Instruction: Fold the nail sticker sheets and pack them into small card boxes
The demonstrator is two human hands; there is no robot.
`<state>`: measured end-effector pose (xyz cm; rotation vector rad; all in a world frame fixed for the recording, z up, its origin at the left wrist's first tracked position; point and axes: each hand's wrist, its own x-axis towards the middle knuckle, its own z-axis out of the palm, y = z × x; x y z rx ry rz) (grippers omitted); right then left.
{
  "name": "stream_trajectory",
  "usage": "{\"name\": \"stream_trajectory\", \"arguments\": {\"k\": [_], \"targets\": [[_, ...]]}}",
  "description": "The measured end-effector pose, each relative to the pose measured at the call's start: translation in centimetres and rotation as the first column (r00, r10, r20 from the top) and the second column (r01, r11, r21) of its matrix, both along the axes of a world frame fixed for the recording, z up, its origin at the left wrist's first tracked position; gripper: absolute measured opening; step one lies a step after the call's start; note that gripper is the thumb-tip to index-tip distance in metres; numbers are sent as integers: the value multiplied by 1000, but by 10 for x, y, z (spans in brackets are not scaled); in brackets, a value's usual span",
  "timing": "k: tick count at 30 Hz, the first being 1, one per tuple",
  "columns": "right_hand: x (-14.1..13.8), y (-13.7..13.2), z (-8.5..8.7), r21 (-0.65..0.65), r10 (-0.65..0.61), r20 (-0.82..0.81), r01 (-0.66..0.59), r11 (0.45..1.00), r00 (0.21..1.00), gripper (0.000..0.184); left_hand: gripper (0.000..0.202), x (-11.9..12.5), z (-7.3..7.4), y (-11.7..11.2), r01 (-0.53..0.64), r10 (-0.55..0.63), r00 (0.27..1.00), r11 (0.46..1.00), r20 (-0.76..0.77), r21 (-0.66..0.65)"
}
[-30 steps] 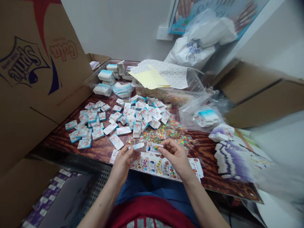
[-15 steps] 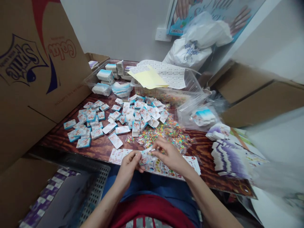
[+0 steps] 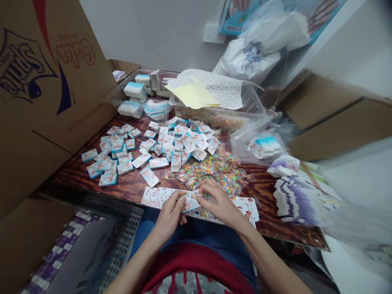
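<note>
Hands [image 3: 172, 209] drew together, box [image 3: 192, 201] between (contents unclear).

- One left hand [image 3: 170, 210] and one right hand [image 3: 216, 200] are touching one small box [image 3: 190, 203].
- Dozens of blue-and-white boxes [image 3: 108, 179] are lying loose, overlapping too much for exact counting.
- Bright-coloured sachets [image 3: 219, 171] are heaping together, too many to count.
- Two clear trays [image 3: 253, 99] are standing on one table [image 3: 125, 187].
- Two groups of purple-and-white boxes [image 3: 294, 200] are showing.
- One wall socket [image 3: 213, 33] is showing.
</note>
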<state>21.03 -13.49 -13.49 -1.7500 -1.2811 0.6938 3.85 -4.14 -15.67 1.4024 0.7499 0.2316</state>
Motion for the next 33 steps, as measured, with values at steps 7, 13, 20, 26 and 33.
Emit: {"name": "stream_trajectory", "arguments": {"k": [7, 13, 20, 26, 33], "targets": [[1, -13, -5, -84, 0, -363, -32, 996, 932, 24, 33, 0, 1, 3, 79, -78, 997, 983, -8, 167], [-7, -15, -16, -148, -165, -538, 100, 984, 827, 26, 33, -1, 1, -2, 131, -132, 990, 991, 51, 16], [-8, -15, -23, -79, -138, -395, 116, 990, 908, 22, 36, -1, -10, -1, 181, -180, 983, 983, 23, -43], [1, -22, -15, -46, -20, -422, 0, 999, 906, 19, 42, 1, -11, -2, 156, -146, 986, 974, 76, -165], [16, -8, 12, -30, 94, -268, -106, 994, 959, 19, 42, 10, -4, -16, 117, -82, 986, 963, 148, -243]]}}
